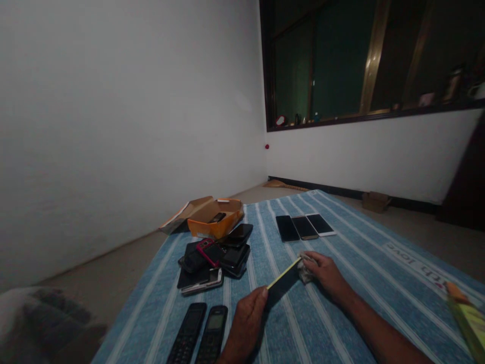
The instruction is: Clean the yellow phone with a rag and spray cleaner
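My left hand [248,316] grips the near end of a dark phone with a yellow-green edge [283,282], which is tilted above the striped cloth. At its far end, my right hand [328,275] pinches a crumpled greyish cloth [305,268] against the phone. Left of my hands lies a heap of mixed phones, among them a pink-framed phone [210,252] and a white-edged phone [202,285]. Two keypad phones, one black [188,331] and one with a greyish screen [212,331], rest side by side close to my left hand.
Three smartphones [304,227] lie in a row farther back. An opened orange box [215,222] with a phone inside stands behind the heap. Blue striped cloth [341,313] covers the table. A yellow-green object [470,323] is at the right edge.
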Tool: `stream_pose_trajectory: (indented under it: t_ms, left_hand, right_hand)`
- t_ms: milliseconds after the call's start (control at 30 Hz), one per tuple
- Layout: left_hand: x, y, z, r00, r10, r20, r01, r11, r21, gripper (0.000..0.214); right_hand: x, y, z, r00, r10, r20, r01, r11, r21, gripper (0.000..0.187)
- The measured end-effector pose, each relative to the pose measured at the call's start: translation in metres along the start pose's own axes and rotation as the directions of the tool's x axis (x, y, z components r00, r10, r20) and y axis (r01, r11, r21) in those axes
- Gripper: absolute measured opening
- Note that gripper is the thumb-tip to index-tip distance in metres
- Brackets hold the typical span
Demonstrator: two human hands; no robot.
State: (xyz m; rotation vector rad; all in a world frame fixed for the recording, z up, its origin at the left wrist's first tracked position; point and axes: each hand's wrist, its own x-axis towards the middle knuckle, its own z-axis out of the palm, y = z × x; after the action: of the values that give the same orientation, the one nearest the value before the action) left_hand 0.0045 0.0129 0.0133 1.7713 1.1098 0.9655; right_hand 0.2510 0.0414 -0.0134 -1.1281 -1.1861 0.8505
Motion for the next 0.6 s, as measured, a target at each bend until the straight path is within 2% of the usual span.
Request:
stream_pose_trajectory:
  t_ms: [200,600]
  left_hand:
    - [-0.001,0.004,-0.002,1.000,-0.008,0.008,0.008,1.000,-0.002,0.054]
    - [-0.004,0.006,-0.002,1.000,-0.002,-0.028,0.002,1.000,-0.002,0.054]
  right_hand:
    - [-0.004,-0.001,0.007,0.998,0.033,0.052,-0.038,0.994,0.104,0.053]
    - [-0.006,-0.006,0.012,0.997,0.065,0.036,-0.070,0.984,0.165,0.054]
